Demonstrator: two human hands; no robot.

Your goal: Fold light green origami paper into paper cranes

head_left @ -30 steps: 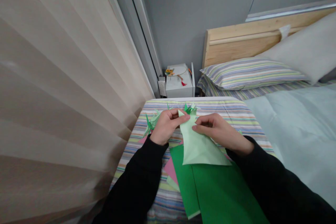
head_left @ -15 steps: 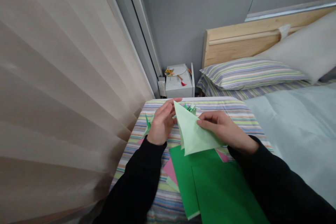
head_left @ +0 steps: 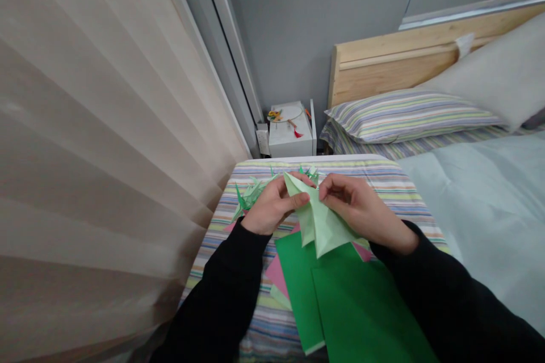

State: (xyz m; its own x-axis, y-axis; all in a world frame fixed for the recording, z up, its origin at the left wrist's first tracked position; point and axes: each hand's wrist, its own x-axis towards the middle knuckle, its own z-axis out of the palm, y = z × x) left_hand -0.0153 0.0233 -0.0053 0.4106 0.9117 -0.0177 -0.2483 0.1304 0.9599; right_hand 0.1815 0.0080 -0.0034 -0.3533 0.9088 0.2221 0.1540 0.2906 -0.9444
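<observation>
A pale green sheet of origami paper (head_left: 326, 227), folded into pointed flaps, is held up between my two hands. My left hand (head_left: 276, 201) pinches its upper left flap, thumb in front and fingers behind. At the upper edge my right hand (head_left: 355, 204) grips the paper between thumb and forefinger. Directly below lie dark green paper sheets (head_left: 357, 306), overlapping one another, with pink paper (head_left: 277, 275) poking out from under them. Behind my left hand sit several folded green paper pieces (head_left: 251, 193), partly hidden, and another small green folded piece (head_left: 313, 173) stands beyond the held sheet.
A striped cloth (head_left: 221, 238) covers the table. Beyond it is a white nightstand (head_left: 289, 142) with a round hoop and red tassel on top. A pleated curtain (head_left: 106, 153) hangs at left; the bed (head_left: 481, 181) with a striped pillow (head_left: 417, 116) is at right.
My left hand has moved right and closed on the paper's left flap. The pale green paper has turned, its flaps now spread apart. More folded green pieces show behind my left hand.
</observation>
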